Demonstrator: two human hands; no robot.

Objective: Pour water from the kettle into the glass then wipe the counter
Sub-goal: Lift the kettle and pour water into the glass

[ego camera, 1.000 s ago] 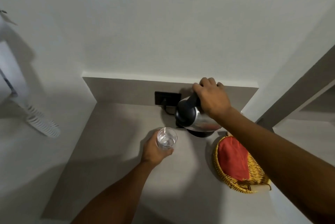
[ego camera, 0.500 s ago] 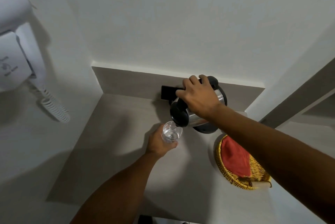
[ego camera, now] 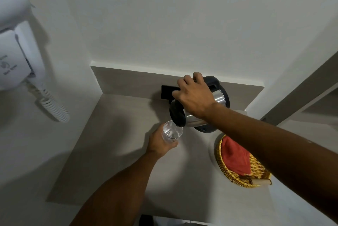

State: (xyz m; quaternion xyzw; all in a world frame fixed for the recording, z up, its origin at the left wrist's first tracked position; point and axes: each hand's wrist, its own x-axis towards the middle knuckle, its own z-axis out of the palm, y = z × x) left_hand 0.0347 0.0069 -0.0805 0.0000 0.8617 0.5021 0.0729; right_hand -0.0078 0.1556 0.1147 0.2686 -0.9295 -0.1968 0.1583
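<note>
My right hand (ego camera: 194, 95) grips the handle of a steel kettle (ego camera: 218, 97) with a black lid, lifted off its round black base (ego camera: 205, 129) and tipped to the left. Its spout hangs right over the rim of a clear glass (ego camera: 172, 131) that holds some water. My left hand (ego camera: 159, 141) is wrapped around the glass from below, on or just above the grey counter (ego camera: 113, 143). A red cloth (ego camera: 235, 154) lies in a woven yellow basket (ego camera: 243, 180) to the right, partly hidden by my right forearm.
A black wall socket (ego camera: 167, 91) sits on the backsplash behind the kettle. A white wall-mounted hair dryer (ego camera: 16, 55) with a coiled cord (ego camera: 54, 108) hangs on the left wall. White walls close in the counter on the left and back.
The kettle has been lifted off its base and tipped further left, so its spout now sits over the glass. The glass stays in my left hand and holds more water.
</note>
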